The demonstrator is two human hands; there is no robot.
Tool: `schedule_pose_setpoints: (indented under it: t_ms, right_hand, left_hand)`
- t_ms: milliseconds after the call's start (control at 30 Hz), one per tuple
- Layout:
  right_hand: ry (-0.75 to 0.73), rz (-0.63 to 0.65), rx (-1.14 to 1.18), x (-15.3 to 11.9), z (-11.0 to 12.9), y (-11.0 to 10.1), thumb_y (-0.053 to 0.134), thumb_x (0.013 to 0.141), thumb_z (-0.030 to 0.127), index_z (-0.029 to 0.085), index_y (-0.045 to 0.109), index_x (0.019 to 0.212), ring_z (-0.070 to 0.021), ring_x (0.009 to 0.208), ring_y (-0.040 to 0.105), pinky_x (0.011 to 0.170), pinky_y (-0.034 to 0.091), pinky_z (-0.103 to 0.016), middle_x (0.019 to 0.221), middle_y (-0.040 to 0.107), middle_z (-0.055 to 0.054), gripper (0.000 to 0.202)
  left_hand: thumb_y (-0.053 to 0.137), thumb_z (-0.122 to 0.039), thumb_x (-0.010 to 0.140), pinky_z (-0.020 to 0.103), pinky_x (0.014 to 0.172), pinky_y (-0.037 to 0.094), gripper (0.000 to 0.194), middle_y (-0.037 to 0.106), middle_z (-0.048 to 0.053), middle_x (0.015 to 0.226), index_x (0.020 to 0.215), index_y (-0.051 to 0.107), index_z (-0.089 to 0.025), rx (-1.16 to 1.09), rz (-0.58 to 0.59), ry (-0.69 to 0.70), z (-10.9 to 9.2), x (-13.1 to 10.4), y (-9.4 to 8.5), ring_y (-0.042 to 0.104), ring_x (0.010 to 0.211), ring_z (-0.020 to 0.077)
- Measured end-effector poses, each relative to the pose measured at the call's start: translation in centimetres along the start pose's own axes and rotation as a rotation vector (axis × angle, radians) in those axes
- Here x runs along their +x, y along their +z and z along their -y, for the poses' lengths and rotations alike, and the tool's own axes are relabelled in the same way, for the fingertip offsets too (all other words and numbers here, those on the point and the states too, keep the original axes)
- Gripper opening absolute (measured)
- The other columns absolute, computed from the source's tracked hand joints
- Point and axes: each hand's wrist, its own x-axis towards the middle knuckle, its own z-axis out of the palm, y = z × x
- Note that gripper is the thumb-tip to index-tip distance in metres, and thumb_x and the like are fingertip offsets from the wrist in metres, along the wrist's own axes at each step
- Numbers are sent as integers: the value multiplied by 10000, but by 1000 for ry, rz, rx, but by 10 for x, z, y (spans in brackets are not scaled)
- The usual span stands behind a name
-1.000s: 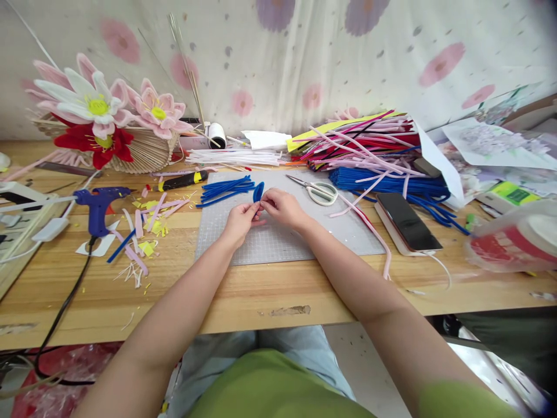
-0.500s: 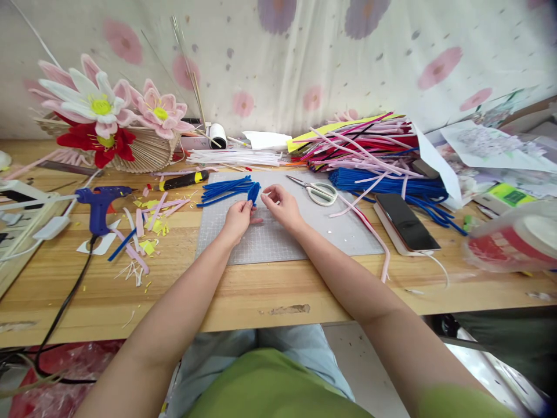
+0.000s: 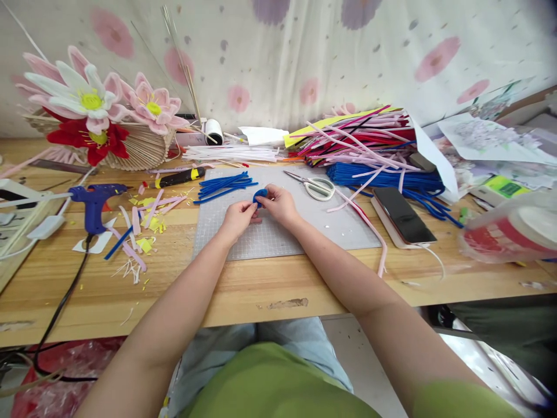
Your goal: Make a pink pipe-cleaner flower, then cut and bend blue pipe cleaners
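Observation:
Between my two hands is a small piece of bent blue pipe cleaner (image 3: 260, 196), rounded like a petal. My left hand (image 3: 238, 220) pinches its lower left side. The fingers of my right hand (image 3: 279, 204) are closed on its right side, hiding part of it. Both hands are just above a grey cutting mat (image 3: 278, 241). Several cut blue pipe cleaners (image 3: 226, 184) lie on the mat behind my left hand. Scissors (image 3: 317, 187) with pale handles rest on the mat to the right of my right hand.
To the left are a blue glue gun (image 3: 94, 206), a yellow-black utility knife (image 3: 180, 177), scraps (image 3: 150, 217) and fuzzy flowers (image 3: 93, 104). Bundled pipe cleaners (image 3: 357, 139) lie at the back right. A phone (image 3: 404, 215) and a plastic cup (image 3: 509, 235) stand at the right.
My right hand has closed in from beside the blue piece and now grips it together with my left. The blue piece has turned and looks more rounded. The view has shifted slightly.

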Motion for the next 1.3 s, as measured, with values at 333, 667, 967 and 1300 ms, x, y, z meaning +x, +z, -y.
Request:
schedule_pose_setpoints:
  t_ms: [333, 667, 967, 1300]
  right_hand:
    - [11, 26, 210, 2, -2, 2, 606, 684, 320, 188, 493, 708, -91, 560, 484, 581, 390, -238, 589, 509, 48, 176]
    - [-73, -12, 85, 1, -6, -2, 535, 765, 380, 183, 523, 726, -101, 582, 514, 576, 393, -229, 609, 548, 33, 201]
    - [-91, -112, -412, 1, 2, -8, 494, 830, 324, 172, 579, 626, -165, 662, 581, 660, 385, -286, 645, 628, -44, 268]
    - [198, -14, 372, 12, -12, -5, 645, 682, 417, 162, 550, 618, -89, 492, 527, 504, 451, -223, 537, 570, 9, 280]
  left_hand:
    - [589, -273, 766, 283, 616, 547, 210, 405, -39, 564, 625, 532, -129, 88, -20, 82, 10, 7, -1, 514, 527, 72]
    - [569, -255, 746, 245, 566, 528, 176, 457, -36, 563, 623, 554, -129, 70, -45, 155, 13, 7, 0, 522, 532, 73]
    - [473, -309, 792, 212, 477, 383, 192, 614, 1, 662, 698, 557, -164, 544, -117, 268, 14, 6, -5, 608, 503, 121]
    - [417, -319, 833, 220, 490, 383, 228, 637, 9, 746, 732, 551, -163, 613, -57, 293, 11, 6, -5, 577, 461, 96]
